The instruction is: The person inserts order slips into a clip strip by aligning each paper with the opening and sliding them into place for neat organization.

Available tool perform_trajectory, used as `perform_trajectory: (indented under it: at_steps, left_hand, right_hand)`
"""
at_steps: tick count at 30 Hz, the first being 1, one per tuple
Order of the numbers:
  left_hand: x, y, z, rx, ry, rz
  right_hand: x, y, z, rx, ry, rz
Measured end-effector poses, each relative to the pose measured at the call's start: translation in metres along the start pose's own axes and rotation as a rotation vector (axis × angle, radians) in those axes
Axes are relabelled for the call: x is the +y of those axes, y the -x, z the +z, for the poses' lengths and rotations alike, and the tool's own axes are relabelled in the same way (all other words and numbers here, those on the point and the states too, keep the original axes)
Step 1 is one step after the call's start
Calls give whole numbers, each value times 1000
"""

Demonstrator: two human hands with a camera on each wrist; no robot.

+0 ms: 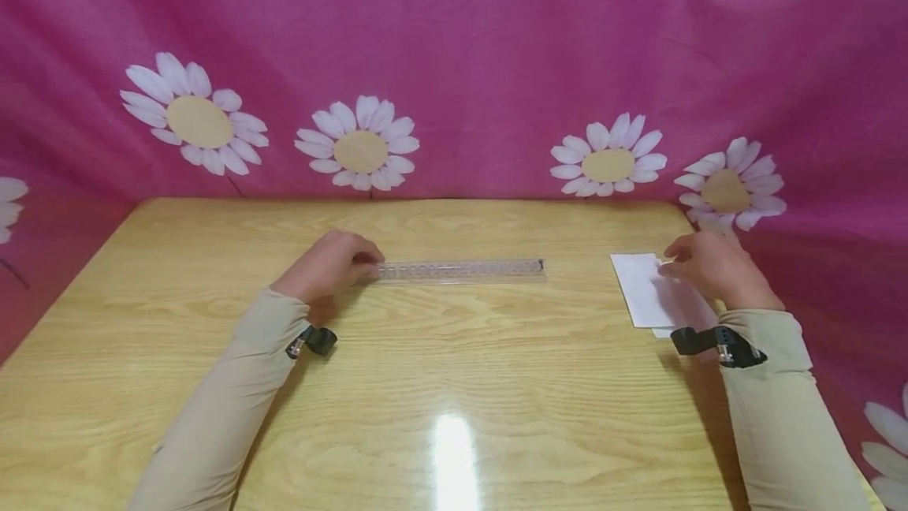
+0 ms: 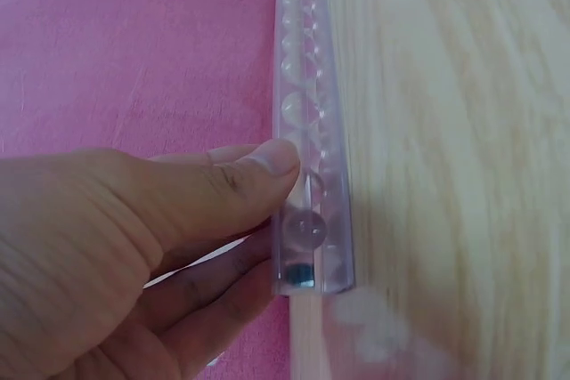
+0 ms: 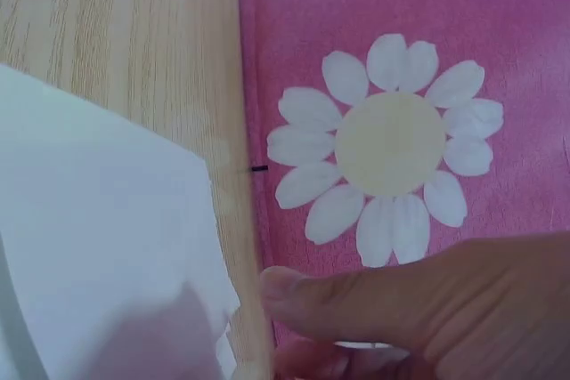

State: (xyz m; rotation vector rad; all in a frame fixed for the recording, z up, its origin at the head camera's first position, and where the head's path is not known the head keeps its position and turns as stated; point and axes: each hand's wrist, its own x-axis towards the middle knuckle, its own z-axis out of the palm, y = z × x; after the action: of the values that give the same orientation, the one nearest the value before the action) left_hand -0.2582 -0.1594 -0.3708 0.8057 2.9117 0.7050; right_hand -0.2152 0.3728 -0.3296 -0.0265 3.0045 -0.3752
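Observation:
A long, narrow clear plastic tube (image 1: 461, 271) filled with a row of clear round beads lies across the middle of the table. My left hand (image 1: 333, 262) pinches its left end. In the left wrist view the thumb presses the near face of the tube (image 2: 313, 113), with the other fingers behind it; a dark spot shows at the end. On the right lie white folded papers (image 1: 638, 290), overlapping. My right hand (image 1: 720, 270) hovers over their right side, fingers loosely bent. The right wrist view shows its thumb (image 3: 294, 289) apart from the torn paper edge (image 3: 209, 238).
A light wood table (image 1: 426, 361) carries everything. Pink cloth with white daisies (image 1: 468, 61) hangs along its back and sides, close behind both hands. A dark wrist camera (image 1: 312, 341) sits on the left sleeve, another (image 1: 716, 344) on the right.

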Motion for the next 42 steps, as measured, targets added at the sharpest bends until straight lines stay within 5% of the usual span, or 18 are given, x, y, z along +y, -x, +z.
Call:
perform_trajectory:
  at_steps: [9, 23, 42]
  left_hand:
    - [-7, 3, -5, -9, 11, -3]
    - [-6, 5, -8, -25, 7, -28]
    - [-6, 4, -4, -25, 4, -52]
  right_hand:
    - [-1, 2, 0, -116, -21, 128]
    - [-6, 0, 15, -227, -110, 205]
    - [-10, -2, 19, -188, -47, 204]
